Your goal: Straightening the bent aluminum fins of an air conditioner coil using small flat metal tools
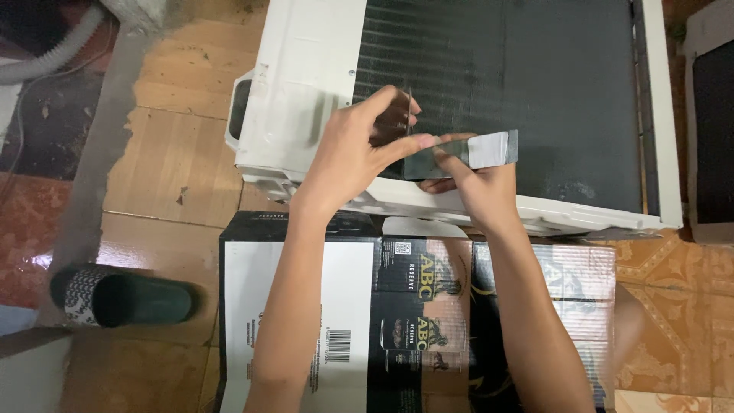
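A white air-conditioner unit (306,69) lies on the floor with its dark finned coil (527,84) facing up. Over its near left edge both my hands hold a strip of grey adhesive tape (489,149). My left hand (359,149) pinches the strip's left end between thumb and fingers. My right hand (478,187) grips the strip from below, thumb on top. The tape hovers just above the coil's lower left corner.
A flattened black and white cardboard box (306,306) lies under my forearms. A dark rolled cylinder with a patterned end (122,298) rests on the tiled floor at the left. A pale corrugated hose (46,53) runs top left; another white unit (711,122) sits at the right edge.
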